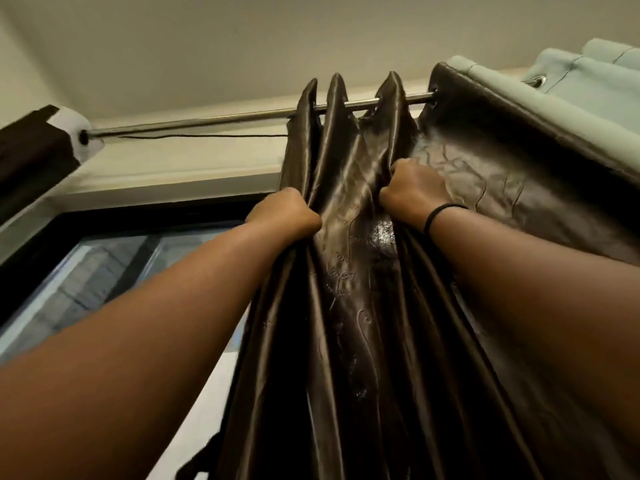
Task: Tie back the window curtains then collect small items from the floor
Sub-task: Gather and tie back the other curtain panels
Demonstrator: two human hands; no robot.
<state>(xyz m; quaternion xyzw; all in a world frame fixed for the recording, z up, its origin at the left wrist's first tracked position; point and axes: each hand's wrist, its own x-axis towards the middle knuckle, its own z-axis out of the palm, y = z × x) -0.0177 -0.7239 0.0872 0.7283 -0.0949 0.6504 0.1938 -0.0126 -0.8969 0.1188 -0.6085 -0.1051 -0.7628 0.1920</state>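
Observation:
A shiny dark brown curtain (356,278) with a faint embroidered pattern hangs in bunched folds from a metal rod (207,122). My left hand (284,213) is clenched on the curtain's left folds, well below the rod. My right hand (414,192), with a black band on its wrist, grips folds a little higher and to the right. Both arms reach upward. The curtain's right part spreads flat toward a pale green lining (554,88) at the top right.
Left of the curtain a dark-framed window (114,258) shows, uncovered. Another dark curtain (31,150) is bunched at the rod's far left end. A thin dark cord (207,136) runs just under the rod. The ceiling fills the top of the view.

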